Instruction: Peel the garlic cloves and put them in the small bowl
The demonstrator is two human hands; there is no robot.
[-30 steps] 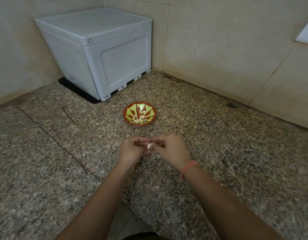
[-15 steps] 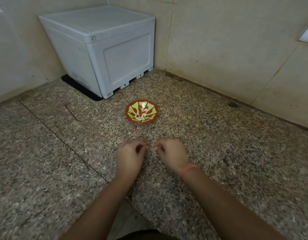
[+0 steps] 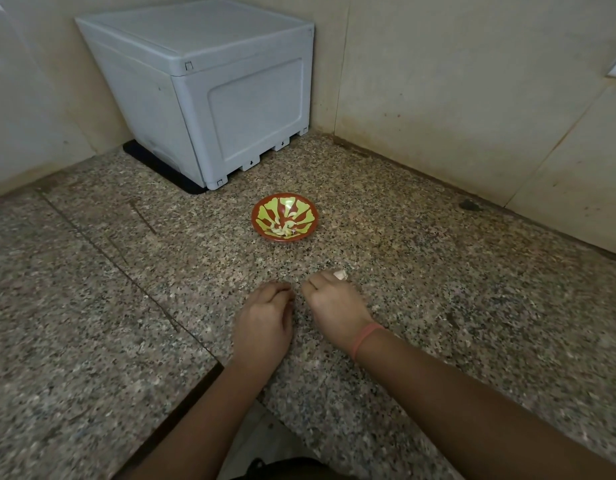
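A small red bowl [image 3: 284, 216] with a yellow-green pattern stands on the speckled granite counter [image 3: 438, 271]. Several pale peeled garlic cloves [image 3: 281, 231] lie in its near side. Below the bowl both my hands rest on the counter, a small gap between them. My left hand [image 3: 265, 317] has its fingers curled under, and nothing shows in them. My right hand [image 3: 334, 303], with a pink band at the wrist, is curled too. A pale garlic clove [image 3: 340, 274] peeks out at its far fingertips.
A grey plastic box [image 3: 209, 81] sits on a black mat [image 3: 150, 164] in the back left corner. Tiled walls close off the back and the right side. The counter's front edge [image 3: 226, 367] steps inward under my left forearm. A dark spot [image 3: 467, 205] lies near the right wall.
My hands were raised and pinching the clove together; they have dropped to the counter and drawn apart. The clove now shows at my right fingertips only.
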